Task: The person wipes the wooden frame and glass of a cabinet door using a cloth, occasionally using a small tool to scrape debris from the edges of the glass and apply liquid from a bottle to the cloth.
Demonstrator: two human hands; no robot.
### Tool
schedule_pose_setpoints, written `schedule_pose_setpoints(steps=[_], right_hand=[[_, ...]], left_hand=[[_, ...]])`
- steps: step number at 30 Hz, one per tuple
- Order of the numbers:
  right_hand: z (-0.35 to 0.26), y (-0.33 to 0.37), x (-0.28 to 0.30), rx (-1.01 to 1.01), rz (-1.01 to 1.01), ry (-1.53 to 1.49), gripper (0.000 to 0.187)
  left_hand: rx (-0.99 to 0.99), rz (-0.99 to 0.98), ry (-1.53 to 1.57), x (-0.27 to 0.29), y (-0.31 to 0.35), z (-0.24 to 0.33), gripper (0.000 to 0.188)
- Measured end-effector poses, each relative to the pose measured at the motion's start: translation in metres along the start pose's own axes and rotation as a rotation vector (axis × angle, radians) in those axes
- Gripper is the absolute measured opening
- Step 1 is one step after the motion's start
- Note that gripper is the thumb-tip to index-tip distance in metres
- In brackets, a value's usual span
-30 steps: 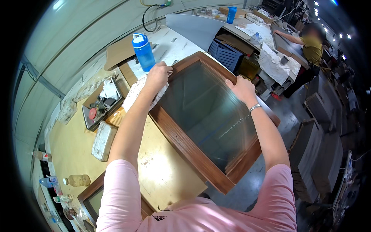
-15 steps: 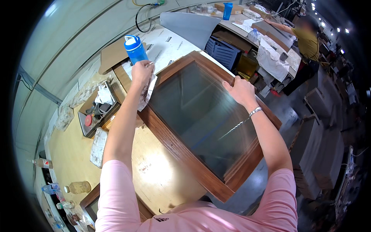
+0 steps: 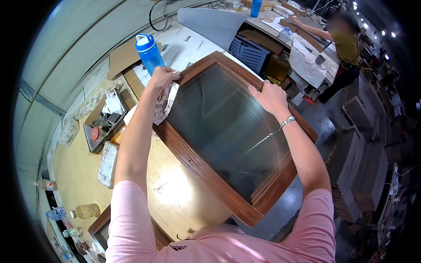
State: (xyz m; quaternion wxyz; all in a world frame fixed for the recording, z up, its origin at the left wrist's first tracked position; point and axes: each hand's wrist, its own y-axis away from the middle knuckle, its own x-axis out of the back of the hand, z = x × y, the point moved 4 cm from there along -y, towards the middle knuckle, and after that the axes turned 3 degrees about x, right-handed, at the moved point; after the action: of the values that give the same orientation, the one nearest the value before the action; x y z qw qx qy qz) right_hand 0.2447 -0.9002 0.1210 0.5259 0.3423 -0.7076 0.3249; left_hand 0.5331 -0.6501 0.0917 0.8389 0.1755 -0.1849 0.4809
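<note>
Partly over the pale wooden surface [image 3: 175,186], a rectangular brown-wood-framed glass panel [image 3: 228,133] looked heavy, fragile, best held as the right hand [image 3: 272,97] did, gripping its rail [image 3: 244,72], the left hand [image 3: 162,79] pinching a stained white sheet [image 3: 165,105].

You are in what looks like a workshop, with a wood-framed glass panel [image 3: 232,131] before you, a stained workbench [image 3: 74,168] bearing an open box [image 3: 106,138] of clutter, stacked grey boards [image 3: 348,171] rightward, and a co-worker [image 3: 344,48] at another littered bench [image 3: 259,23].
</note>
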Motion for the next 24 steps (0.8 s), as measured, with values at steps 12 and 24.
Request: schedule_pose_setpoints(steps=[12,24], right_hand=[[0.006,-0.007,-0.011,0.077,0.127,0.090,0.071],[-0.003,-0.006,-0.016,0.022,0.025,0.115,0.074]], left_hand=[[-0.265,0.415,-0.392,0.016,0.035,0.012,0.020],[-0.633,-0.684,0.303,-0.116,0.470,-0.004,0.018]])
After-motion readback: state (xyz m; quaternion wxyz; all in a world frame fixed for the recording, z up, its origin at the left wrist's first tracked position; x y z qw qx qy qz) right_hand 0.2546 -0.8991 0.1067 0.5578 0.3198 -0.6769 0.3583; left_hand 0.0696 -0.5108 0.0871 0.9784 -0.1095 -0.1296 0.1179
